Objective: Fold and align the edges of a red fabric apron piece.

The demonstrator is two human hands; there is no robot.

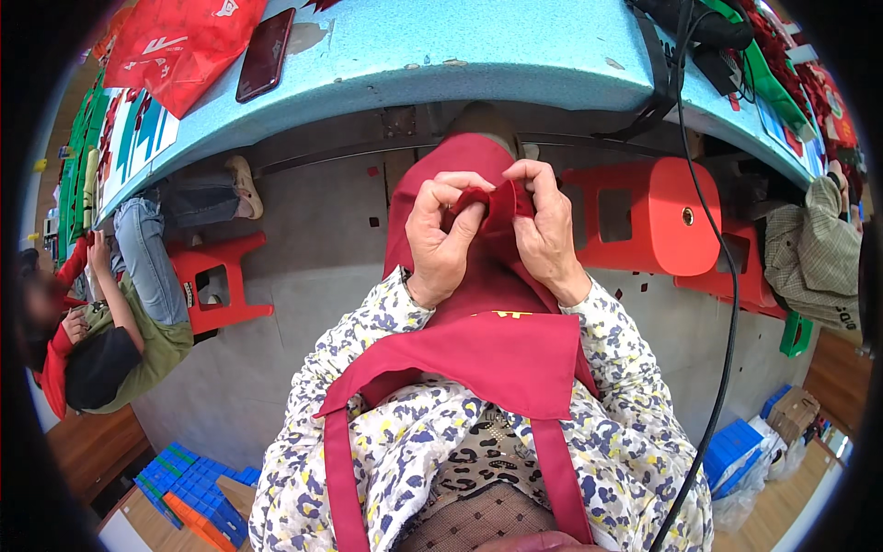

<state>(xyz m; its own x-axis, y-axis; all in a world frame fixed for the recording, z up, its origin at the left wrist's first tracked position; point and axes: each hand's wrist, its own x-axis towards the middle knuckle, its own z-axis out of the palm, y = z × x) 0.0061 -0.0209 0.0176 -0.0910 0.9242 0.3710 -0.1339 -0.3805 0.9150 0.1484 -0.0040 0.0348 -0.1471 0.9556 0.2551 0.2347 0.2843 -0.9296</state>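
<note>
My left hand (443, 237) and my right hand (544, 225) meet over my lap, both pinching the same bunched fold of dark red woven cloth (497, 210); the left thumb and forefinger are pressed together on the near side of the fold, and the right fingers are curled over its top and far side, closed on it; what lies inside the fold I cannot tell.

To work this well, I judge the two pinches should stay close together so the fold keeps taut between them; the fingertips should do the holding rather than the palms, so the edge stays in sight; a loose grip on either side would let the bunch slip back into the slack cloth.

The cloth runs down from my grip toward me, over my knees and onto my chest, where it widens into a flat dark red panel with long red straps (336, 478) hanging either side of my patterned sleeves; so the worked part is right between my fingertips and the rest trails below them.

Beyond my grip stands the pale blue table (441, 46) with a dark red phone (265, 53) on it; to the right of my hands sits a red plastic stool (667, 216); well off to the left another person sits at a second red stool (216, 281).
</note>
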